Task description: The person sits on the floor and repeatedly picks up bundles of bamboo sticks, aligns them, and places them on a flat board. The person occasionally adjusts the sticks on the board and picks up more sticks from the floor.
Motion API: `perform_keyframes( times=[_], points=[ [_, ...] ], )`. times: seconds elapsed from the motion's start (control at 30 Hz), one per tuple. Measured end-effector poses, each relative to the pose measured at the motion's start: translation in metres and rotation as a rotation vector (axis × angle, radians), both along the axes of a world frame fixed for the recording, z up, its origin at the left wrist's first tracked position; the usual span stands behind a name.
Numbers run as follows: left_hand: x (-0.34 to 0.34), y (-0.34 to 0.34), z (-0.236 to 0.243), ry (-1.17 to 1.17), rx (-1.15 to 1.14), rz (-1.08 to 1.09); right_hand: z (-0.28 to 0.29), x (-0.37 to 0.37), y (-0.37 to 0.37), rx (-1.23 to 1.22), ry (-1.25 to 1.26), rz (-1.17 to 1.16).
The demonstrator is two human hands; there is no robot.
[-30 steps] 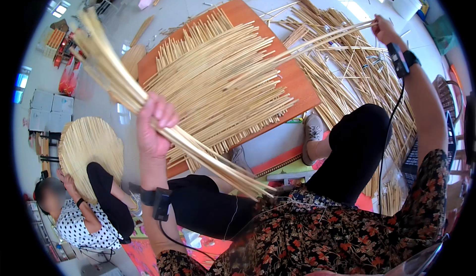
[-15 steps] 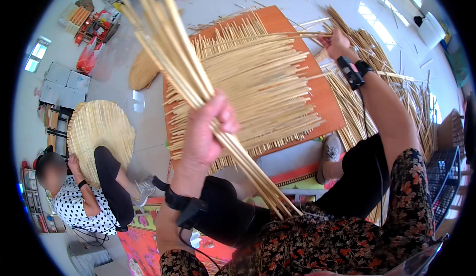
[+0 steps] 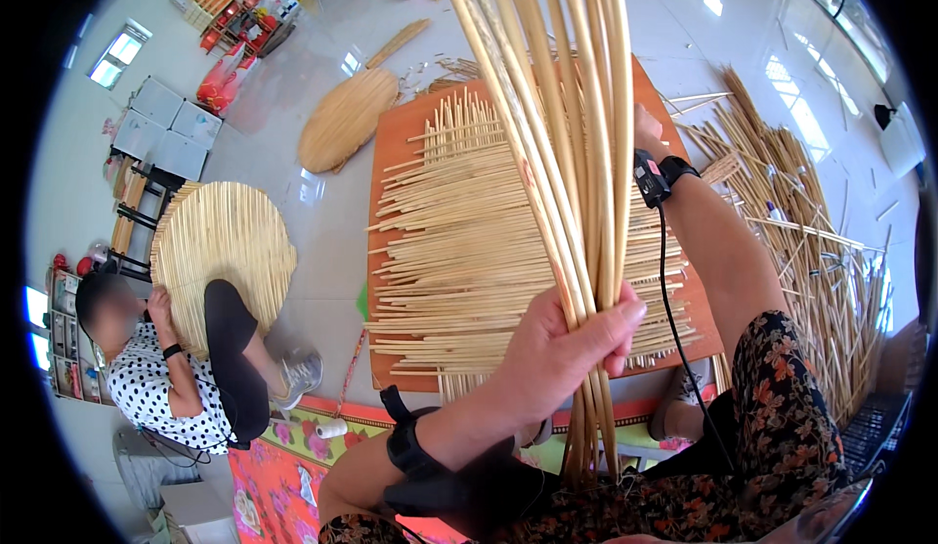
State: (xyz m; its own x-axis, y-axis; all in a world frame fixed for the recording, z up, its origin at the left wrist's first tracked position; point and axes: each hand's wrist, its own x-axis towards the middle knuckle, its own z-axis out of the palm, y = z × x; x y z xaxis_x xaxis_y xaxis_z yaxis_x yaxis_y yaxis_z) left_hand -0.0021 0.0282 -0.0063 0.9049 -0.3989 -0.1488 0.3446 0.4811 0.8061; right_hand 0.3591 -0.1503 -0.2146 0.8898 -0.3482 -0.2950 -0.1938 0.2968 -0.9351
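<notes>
My left hand (image 3: 565, 350) is wrapped round a bundle of long, pale dried plant stalks (image 3: 594, 270). The bundle stands nearly upright before me, fanned at its far end, its lower ends reaching toward my lap. Behind it, many stalks lie side by side across a crosswise layer, forming a mat (image 3: 449, 261) with uneven edges on an orange-brown board (image 3: 399, 138). Past the bundle, by the board's far right side, is my right hand (image 3: 647, 128). Its fingers are hidden by the stalks, so whether it holds anything does not show.
Loose stalks (image 3: 782, 192) are heaped on the floor at right. To the left, a seated person (image 3: 181, 373) steadies a round stalk mat (image 3: 225, 261). An oval stalk piece (image 3: 347, 119) lies beyond the board. A floral red cloth (image 3: 283, 485) covers the floor near my legs.
My left hand has swung the bundle to the right and more upright, over the mat. My right hand, which held thin stalk ends, is now partly behind the bundle. The view has shifted.
</notes>
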Motion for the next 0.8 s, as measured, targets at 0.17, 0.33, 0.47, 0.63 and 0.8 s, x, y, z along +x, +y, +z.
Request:
perform_keyframes(
  times=[0.17,0.33,0.47,0.63,0.8],
  points=[
    [-0.003,0.006,0.007,0.040,0.027,-0.036,0.011,-0.001,0.025,0.258,0.152,-0.106],
    [0.000,0.000,0.009,0.042,0.028,-0.031,-0.021,0.019,-0.009,0.002,0.098,0.060],
    [0.001,0.002,0.008,0.055,0.075,-0.024,-0.026,0.013,-0.031,-0.314,-0.091,0.256],
    [-0.004,0.012,0.007,0.098,0.105,0.083,0.020,-0.006,-0.003,0.267,0.154,-0.115],
    [-0.002,0.012,0.000,0.097,0.073,0.063,0.022,-0.007,-0.045,0.165,0.112,-0.063]
  ],
)
